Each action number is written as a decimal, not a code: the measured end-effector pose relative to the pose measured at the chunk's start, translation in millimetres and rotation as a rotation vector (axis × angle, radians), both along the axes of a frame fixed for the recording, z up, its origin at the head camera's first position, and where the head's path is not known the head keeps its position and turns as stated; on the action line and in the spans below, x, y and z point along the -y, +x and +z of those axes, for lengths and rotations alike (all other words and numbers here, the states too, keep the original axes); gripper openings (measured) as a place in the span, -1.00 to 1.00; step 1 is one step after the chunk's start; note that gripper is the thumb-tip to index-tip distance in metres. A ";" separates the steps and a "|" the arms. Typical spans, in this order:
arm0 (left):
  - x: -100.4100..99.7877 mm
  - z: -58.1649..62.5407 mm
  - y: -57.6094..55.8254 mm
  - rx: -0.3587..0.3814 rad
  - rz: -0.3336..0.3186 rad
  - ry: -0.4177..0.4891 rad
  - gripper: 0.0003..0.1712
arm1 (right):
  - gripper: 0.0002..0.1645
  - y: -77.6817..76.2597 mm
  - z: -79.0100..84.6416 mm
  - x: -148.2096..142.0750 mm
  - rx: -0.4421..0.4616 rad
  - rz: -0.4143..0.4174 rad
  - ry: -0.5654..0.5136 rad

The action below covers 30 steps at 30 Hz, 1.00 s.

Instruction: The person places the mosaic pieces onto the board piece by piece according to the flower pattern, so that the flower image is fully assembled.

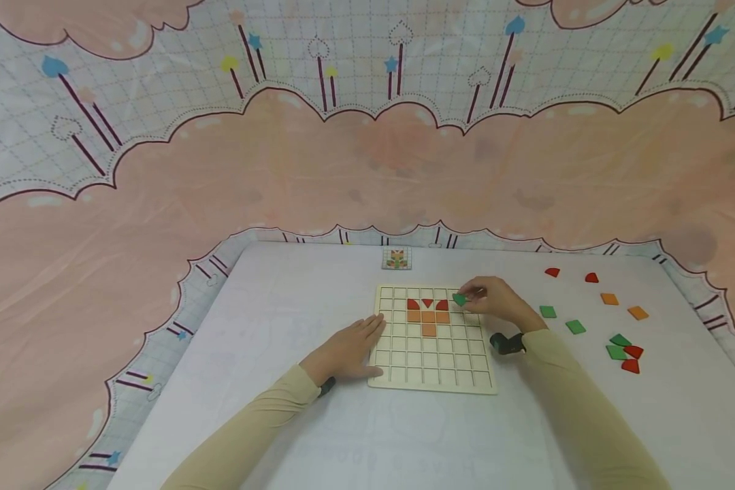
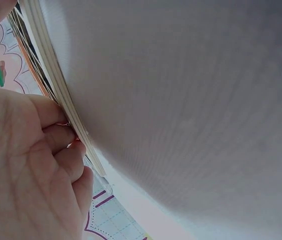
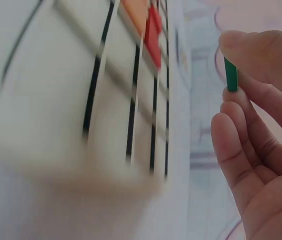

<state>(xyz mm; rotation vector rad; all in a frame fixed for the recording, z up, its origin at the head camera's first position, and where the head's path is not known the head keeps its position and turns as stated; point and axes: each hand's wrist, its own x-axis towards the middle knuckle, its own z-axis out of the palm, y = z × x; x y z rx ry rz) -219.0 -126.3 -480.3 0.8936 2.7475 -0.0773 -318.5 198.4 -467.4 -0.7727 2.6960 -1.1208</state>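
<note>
My right hand (image 1: 493, 298) pinches a small green tile (image 1: 459, 299) between thumb and fingers, over the upper right of a pale gridded board (image 1: 444, 359). The right wrist view shows this green tile (image 3: 231, 75) edge-on at the fingertips. On the board, red tiles (image 1: 442, 305) form a short row, with orange squares (image 1: 428, 330) beneath. My left hand (image 1: 349, 349) rests at the board's left edge, fingers extended and thumb near the lower left corner. In the left wrist view, its fingers (image 2: 71, 162) touch the board's side (image 2: 56, 75).
A small pattern card (image 1: 397, 258) lies beyond the board. To the right are scattered loose tiles: red ones (image 1: 552, 272), orange ones (image 1: 638, 313), green ones (image 1: 576, 327), and an overlapping red and green cluster (image 1: 630, 367). A patterned cloth (image 1: 343, 170) hangs behind the white table (image 1: 282, 292).
</note>
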 end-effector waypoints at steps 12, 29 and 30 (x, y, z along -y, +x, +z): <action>0.7 0.6 0.2 -0.007 -0.017 0.005 0.05 | -0.72 15.5 -0.9 49.6 0.048 0.159 -0.043; 1.2 1.9 1.0 -0.009 -0.020 0.001 0.05 | -0.79 23.5 -14.7 81.4 0.053 0.217 0.039; 1.3 1.7 1.1 -0.007 -0.019 0.002 0.05 | -0.79 23.6 -14.8 81.4 0.042 0.224 0.046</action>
